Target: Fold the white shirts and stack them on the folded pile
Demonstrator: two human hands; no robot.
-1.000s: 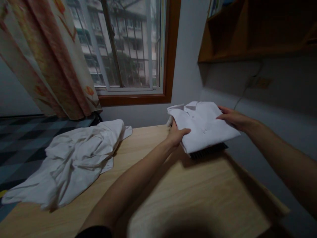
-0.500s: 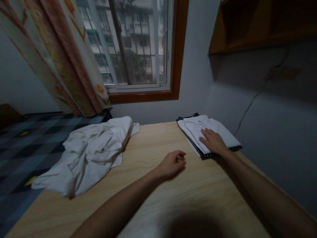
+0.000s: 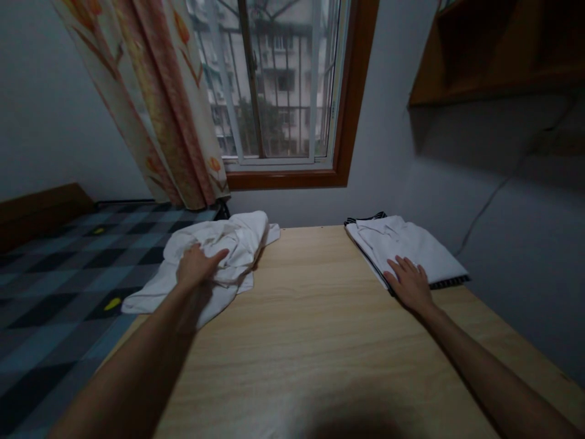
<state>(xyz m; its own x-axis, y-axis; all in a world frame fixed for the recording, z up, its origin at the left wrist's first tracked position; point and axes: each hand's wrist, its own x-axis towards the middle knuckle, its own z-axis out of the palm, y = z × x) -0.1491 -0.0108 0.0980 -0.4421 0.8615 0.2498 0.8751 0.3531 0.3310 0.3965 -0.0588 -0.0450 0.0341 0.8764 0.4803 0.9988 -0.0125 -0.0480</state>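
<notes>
The crumpled white garment (image 3: 214, 259) at the far left edge of the wooden table (image 3: 315, 341) is grasped by the left hand (image 3: 196, 266), fingers closed into its folds. The right hand (image 3: 410, 283) is laid flat and unclenched on the near edge of one folded white shirt (image 3: 406, 244) at the table's far right corner, stacked on one dark striped garment (image 3: 450, 281). One curtain (image 3: 155, 103) and one window (image 3: 278, 85) are seen beyond the table.

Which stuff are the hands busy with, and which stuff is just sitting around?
Busy with:
- left hand on the crumpled white cloth garment
- right hand flat on the folded white shirt atop a dark striped folded garment

Just around:
- light wooden table
- floral curtain
- checked blue bedcover
</notes>
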